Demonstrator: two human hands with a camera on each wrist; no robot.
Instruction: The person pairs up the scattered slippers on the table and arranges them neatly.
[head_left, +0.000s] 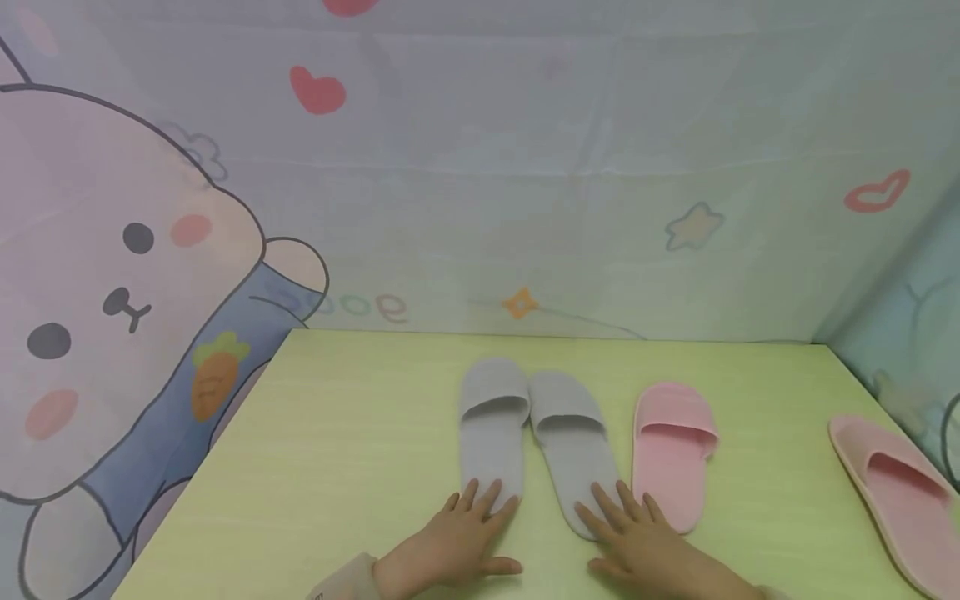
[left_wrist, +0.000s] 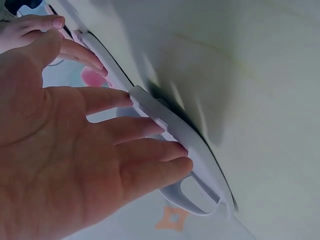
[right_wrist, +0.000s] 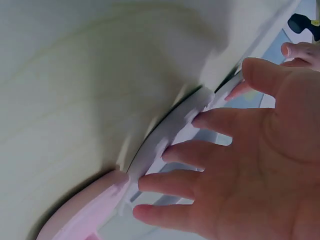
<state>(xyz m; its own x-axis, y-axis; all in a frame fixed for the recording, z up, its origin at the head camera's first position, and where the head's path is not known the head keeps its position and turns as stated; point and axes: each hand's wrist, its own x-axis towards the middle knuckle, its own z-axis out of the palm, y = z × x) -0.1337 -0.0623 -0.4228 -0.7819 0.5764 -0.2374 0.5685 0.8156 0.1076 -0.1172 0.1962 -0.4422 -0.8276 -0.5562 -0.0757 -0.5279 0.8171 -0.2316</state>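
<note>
toward six o'clock on the counter [head_left: 337, 442], left hand [head_left: 461, 540] and right hand [head_left: 647, 542] spread, released, at gray slippers [head_left: 491, 454]; at their three o'clock, pink slippers [head_left: 671, 467]

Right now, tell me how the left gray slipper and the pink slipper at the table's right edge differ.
The left gray slipper is plain gray, while the pink slipper is pink. The left gray slipper points almost straight ahead; the pink slipper slants, toe to the left. The left hand is at the left gray slipper's heel; no hand is near the pink slipper. Both lie sole down.
</note>
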